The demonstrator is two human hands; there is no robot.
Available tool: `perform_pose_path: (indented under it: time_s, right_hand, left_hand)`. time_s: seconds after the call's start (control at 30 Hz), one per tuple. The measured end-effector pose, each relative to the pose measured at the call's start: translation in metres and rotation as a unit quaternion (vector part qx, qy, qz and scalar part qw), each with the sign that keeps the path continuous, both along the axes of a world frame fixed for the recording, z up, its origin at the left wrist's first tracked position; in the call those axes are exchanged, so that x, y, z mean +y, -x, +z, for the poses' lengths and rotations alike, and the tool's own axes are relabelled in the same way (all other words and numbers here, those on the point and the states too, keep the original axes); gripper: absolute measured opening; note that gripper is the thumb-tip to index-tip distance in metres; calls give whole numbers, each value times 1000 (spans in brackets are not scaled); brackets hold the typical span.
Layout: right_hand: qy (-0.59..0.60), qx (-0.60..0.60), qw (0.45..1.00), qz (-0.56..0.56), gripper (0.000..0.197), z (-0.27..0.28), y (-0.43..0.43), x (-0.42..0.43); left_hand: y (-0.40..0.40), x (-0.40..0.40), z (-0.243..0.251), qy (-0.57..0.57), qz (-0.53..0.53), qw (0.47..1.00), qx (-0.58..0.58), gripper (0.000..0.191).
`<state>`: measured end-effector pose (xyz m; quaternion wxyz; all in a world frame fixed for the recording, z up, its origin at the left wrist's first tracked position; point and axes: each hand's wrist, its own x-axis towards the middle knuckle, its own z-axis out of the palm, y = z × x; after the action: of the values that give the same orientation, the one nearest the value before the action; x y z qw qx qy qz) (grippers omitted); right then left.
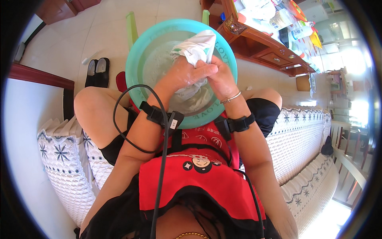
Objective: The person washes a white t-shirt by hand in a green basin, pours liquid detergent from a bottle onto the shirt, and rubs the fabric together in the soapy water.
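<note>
A wet white cloth (200, 44) with green marks is bunched between my two hands above a turquoise plastic basin (135, 64). My left hand (186, 73) grips the cloth, its thumb pointing right across my right hand. My right hand (220, 76) presses against it from the other side and closes on the same cloth. Part of the cloth hangs below my hands towards the water. Cloudy, sudsy water (158, 59) fills the basin's bottom, and more pale fabric (200, 100) lies in it. My fingers are partly hidden by the cloth.
Green legs (131, 28) of a stool or stand show behind the basin. Black slippers (97, 71) lie on the tiled floor at left. A wooden table (262, 47) holding bottles and packages stands at right. A black cable (162, 167) loops by my left forearm. A quilted sofa cover (298, 140) spreads at right.
</note>
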<state>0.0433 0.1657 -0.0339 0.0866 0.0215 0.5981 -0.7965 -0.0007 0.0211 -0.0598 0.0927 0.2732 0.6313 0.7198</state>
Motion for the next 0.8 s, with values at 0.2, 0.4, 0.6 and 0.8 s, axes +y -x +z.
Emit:
perform_pose_path:
  time_s: [0.2,0.4,0.6,0.8]
  right_hand:
    - [73,-25,997,-20,28,34,-2,-2]
    - [74,60,995,-29,15,97,-2,-17]
    - [40,158,982,-95,20,130,-14,8]
    - [2,96,986,-138,19,85,-2,37]
  left_hand:
    - [6,-3,-6,17,-4,998,63,66]
    - [3,19,-41,-412,-147,814,-382,93]
    - [16,0,-3,-480,-17,824,-301,76]
    - [20,-19,7,-509,-40,827,-235,59]
